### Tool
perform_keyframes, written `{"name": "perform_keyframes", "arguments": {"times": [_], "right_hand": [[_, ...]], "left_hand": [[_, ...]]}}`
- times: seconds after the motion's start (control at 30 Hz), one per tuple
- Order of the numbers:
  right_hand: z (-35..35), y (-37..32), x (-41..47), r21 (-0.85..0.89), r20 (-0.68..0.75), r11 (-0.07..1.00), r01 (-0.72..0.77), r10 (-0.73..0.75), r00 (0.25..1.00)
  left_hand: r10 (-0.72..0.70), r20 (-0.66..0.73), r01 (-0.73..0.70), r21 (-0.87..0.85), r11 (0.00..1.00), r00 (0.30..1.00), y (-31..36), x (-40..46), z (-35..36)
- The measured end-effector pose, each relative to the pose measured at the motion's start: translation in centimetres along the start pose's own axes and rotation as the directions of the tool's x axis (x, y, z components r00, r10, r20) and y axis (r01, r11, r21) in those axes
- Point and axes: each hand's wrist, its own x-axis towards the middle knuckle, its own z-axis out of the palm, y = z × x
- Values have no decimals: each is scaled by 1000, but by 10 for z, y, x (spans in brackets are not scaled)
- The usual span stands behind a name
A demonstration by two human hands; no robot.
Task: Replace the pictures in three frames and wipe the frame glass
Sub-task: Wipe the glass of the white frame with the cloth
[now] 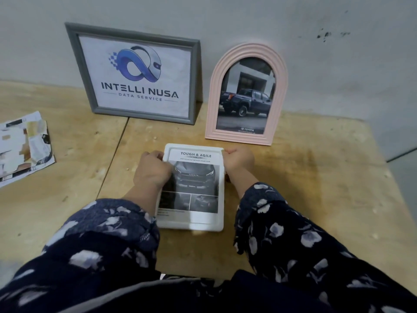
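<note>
A white rectangular frame [216, 222] lies flat on the wooden table [316, 188] in front of me, with a car picture headed "TOUGH & AGILE" [198, 190] in it. My left hand [152, 171] grips the frame's upper left edge, partly covering the picture. My right hand [239, 160] grips its upper right edge with curled fingers. A grey frame [74, 53] with a logo print leans against the wall at the back. Beside it stands a pink arched frame [212, 105] showing a dark pickup truck.
A pile of loose printed pictures [22, 147] lies at the table's left edge. The grey wall [338, 64] runs close behind the standing frames. The table's right edge [381, 154] drops off to a grey floor.
</note>
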Motion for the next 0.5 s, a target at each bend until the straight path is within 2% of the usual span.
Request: {"name": "perform_keyframes", "arguments": {"times": [0.1, 0.17, 0.27, 0.37, 0.5], "right_hand": [[-2, -2, -6, 177, 35, 976, -126, 121, 992], [3, -17, -13, 242, 65, 963, -117, 104, 992], [19, -55, -28, 300, 136, 954, -12, -30, 990], [49, -105, -53, 281, 196, 954, 99, -159, 968], [104, -146, -92, 243, 312, 961, 134, -208, 927]], "left_hand": [[14, 12, -9, -350, 937, 1000, -4, -7, -2], [19, 3, -15, -501, 866, 1000, -9, -10, -16], [-17, -123, -60, -593, 803, 992, -20, -7, -47], [-125, -325, -119, -635, 763, 937, -41, 3, -87], [-263, -431, -92, -646, 757, 864, -84, 13, -146]]}}
